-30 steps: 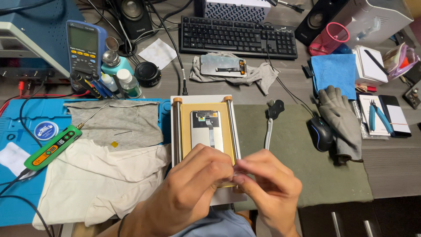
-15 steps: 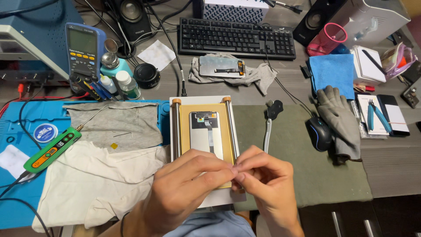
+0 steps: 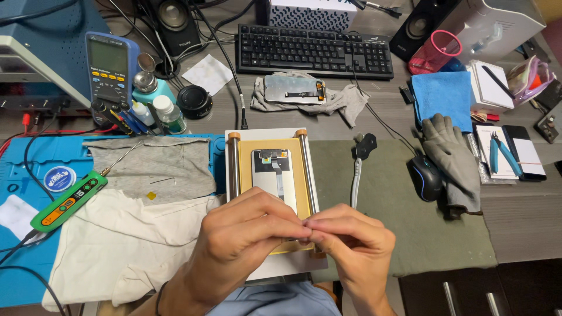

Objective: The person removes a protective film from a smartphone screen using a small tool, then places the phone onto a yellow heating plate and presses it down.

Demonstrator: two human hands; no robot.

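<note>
Far left of my worktop a blue meter shows its grey screen. A round blue-white sticker sits on the blue mat. A white patterned box stands behind the keyboard.

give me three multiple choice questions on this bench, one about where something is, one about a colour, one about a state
1. Where does the grey glove lie?
A. right of the computer mouse
B. on the keyboard
C. on the blue mat

2. What colour is the pen-shaped tool on the left?
A. red
B. green
C. white

3. How are the left hand and right hand placed?
A. resting far apart
B. holding the mouse
C. fingertips pinched together over the near end of the phone panel

Answers:
1 A, the glove drapes just right of the mouse, on the olive mat.
2 B, its body is bright green with orange buttons.
3 C, both hands' fingertips meet above the near end of the yellow plate.
</note>
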